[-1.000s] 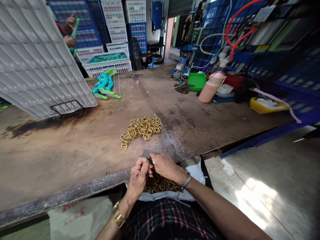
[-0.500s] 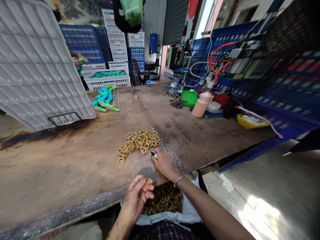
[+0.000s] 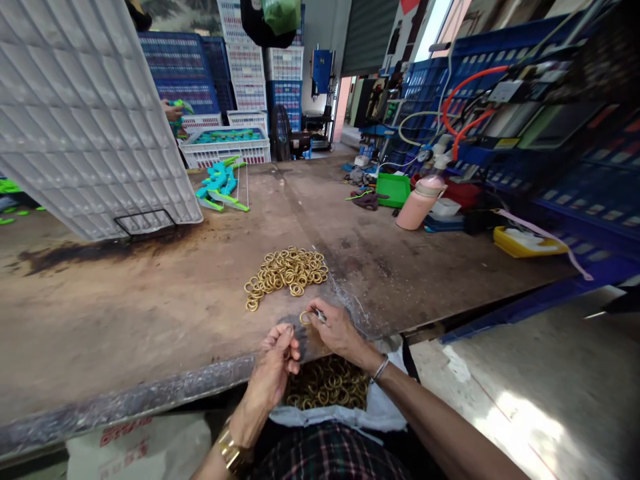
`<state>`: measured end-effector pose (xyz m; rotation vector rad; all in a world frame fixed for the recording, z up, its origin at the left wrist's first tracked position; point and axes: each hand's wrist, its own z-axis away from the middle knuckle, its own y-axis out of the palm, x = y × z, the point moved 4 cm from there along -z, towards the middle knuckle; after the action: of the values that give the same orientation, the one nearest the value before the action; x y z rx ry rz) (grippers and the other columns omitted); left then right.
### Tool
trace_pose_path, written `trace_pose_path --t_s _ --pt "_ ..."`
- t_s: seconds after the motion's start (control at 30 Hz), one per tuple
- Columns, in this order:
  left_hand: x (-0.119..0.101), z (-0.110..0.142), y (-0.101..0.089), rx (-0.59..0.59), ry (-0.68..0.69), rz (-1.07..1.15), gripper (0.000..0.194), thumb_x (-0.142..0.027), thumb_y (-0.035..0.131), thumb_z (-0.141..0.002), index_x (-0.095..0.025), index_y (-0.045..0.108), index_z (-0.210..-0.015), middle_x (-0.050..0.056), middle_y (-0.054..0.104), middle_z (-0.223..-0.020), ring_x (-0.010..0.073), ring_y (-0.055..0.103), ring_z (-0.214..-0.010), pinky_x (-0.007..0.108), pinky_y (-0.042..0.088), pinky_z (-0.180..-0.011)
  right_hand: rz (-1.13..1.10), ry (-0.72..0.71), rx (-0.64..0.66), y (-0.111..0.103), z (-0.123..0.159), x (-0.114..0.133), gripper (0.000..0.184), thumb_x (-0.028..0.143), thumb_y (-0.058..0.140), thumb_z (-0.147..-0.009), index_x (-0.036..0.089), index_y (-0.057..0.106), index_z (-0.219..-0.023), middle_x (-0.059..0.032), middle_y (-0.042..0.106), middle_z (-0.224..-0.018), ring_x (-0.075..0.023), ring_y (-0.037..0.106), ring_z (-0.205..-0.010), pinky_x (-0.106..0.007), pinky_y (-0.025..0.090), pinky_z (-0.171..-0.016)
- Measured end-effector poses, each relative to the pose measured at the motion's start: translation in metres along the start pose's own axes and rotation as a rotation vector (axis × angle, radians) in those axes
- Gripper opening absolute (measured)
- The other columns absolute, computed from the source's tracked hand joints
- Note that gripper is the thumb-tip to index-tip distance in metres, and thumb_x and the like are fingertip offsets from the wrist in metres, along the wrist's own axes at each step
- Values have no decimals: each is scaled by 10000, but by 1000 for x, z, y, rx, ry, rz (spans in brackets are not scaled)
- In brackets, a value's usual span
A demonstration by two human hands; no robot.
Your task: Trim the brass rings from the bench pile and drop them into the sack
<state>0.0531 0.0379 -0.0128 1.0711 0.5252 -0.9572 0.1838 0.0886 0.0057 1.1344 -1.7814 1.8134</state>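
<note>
Held ring: one gold-coloured ring (image 3: 305,318) at the tips of the right hand (image 3: 340,332), seen over the bench (image 3: 150,313) near its front edge; whether it touches the top I cannot tell.
Ring's direction: juts out leftward from the fingertips, towards the left hand's side; its hole is turned up towards the camera. Being round, it has no long axis.
Ring's look: thin, plain band, dull brass tone, part of it covered by the fingers.
Right hand: thumb and forefinger pinch the ring; the forearm comes in from the lower right, a silvery bracelet (image 3: 380,369) at the wrist.
Small tool: a short piece (image 3: 321,316) lies in the right fingers, dark and pale; it seems to slant from upper left to lower right, mostly hidden.
Left hand: the left hand (image 3: 274,353) is just beside, fingers curled, thumb pressed to forefinger; whether something sits between them I cannot tell. A gold-coloured watch (image 3: 233,453) is on that wrist.
Ring pile: a loose heap of rings (image 3: 287,270) on the bench beyond both hands, lying at many angles, some flat, some leaning on others; a few trail off at its near left corner.
Bag: a pale cloth bag (image 3: 384,400) below the bench edge, holding many more rings (image 3: 330,385), darker in shadow.
Farther along the bench: turquoise and lime toy bows (image 3: 220,183) at the back left; a pink bottle (image 3: 417,207) beside a green tray (image 3: 394,190) at the back right.
</note>
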Motion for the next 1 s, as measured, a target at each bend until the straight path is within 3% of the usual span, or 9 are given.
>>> trace_pose_path --t_s 0.23,0.43,0.5,0.67,0.83,1.0 --pt "-2 -1 -4 -62 151 -279 281 -437 602 -697 -169 520 -717 -80 415 -492 40 294 -371 166 227 -365 -173 -13 37 7 10 25 121 233 413 -812 178 520 -803 22 529 -695 -100 471 -641 -203 352 -616" --pt "-18 8 -3 -78 488 -582 195 -350 569 -741 -172 619 -682 -15 539 -596 115 459 -570 212 360 -562 -178 87 90 10 6 24 215 250 398 -826 172 474 -640 48 453 -546 -84 419 -534 -198 307 -530" --pt "-17 8 -2 -56 449 -580 200 -357 555 -753 -172 608 -696 -15 540 -597 106 452 -545 204 354 -532 -195 90 95 12 6 24 243 240 396 -822 169 447 -595 53 437 -528 -77 403 -522 -194 294 -518" --pt "-4 5 -2 49 147 -408 311 -470 517 -756 -176 494 -658 -73 396 -440 54 282 -345 179 223 -353 -204 80 68 14 7 25 165 231 440 -793 164 502 -655 60 440 -560 -73 380 -541 -182 283 -507" --pt "-3 6 1 109 73 -181 308 -466 578 -709 -171 488 -725 -61 455 -536 38 302 -382 159 224 -352 -264 95 71 15 6 22 209 224 378 -834 163 514 -686 30 535 -586 -86 474 -559 -194 347 -566" --pt "-3 6 1 77 70 -118 301 -446 603 -691 -179 471 -737 -68 458 -538 36 304 -388 154 229 -351 12 75 82 18 10 14 168 192 399 -824 172 546 -745 9 554 -599 -96 458 -535 -205 295 -529"
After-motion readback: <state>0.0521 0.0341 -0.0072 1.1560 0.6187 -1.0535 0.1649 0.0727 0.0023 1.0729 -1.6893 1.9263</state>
